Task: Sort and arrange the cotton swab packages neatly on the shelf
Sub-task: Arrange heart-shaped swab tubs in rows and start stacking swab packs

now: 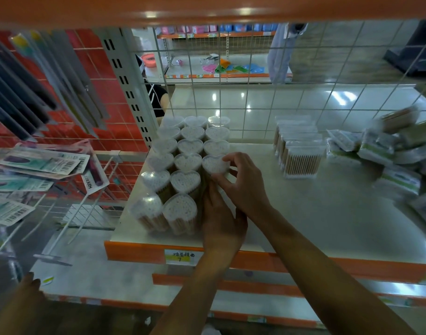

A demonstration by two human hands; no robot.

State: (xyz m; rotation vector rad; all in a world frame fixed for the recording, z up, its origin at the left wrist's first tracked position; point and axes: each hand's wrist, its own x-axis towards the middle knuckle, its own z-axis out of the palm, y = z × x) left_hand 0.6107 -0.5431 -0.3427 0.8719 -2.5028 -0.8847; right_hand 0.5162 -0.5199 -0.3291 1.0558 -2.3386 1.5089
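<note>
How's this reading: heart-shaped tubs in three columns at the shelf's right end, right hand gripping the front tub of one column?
Wrong end. The head view shows the heart-shaped tubs at the left end of the shelf, in three columns; the right hand does grip a column's front tub.

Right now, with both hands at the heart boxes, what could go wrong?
1. The right hand grips one heart box in a tight block; a push may tip its neighbours.
2. The front boxes stand near the shelf edge; the left hand beside them might shove them off.
3. The bags at the right lie heaped and could slide.
</note>
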